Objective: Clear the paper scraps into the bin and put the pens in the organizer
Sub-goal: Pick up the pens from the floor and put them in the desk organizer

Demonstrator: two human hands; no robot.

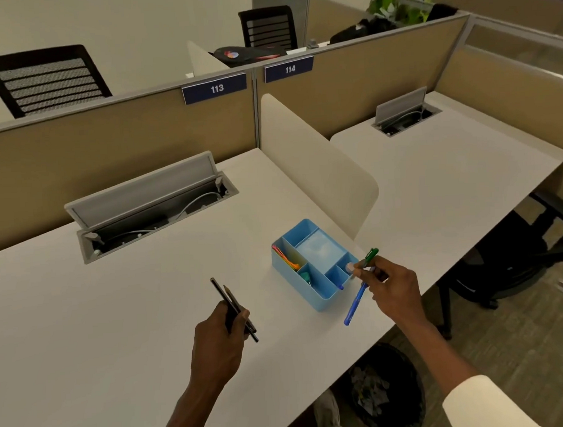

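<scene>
A light blue organizer [322,297] with several compartments stands near the right end of the white desk [117,317]. It holds orange-pink sticks at its left, a teal item in the middle and a blue pen tip at its near right. My right hand [393,287] hovers just right of the organizer, gripping a blue pen [355,302] and a green pen [370,256]. Over the desk left of the organizer, my left hand [221,342] holds two dark pencils [229,299] pointing away from me. A black bin [406,379] with paper scraps sits on the floor below the desk's edge.
An open cable hatch [151,206] lies at the back of the desk. A cream divider [317,166] separates it from the neighbouring desk [449,173]. A black chair [514,254] stands at the right, beside the bin. Tan partition walls run along the back.
</scene>
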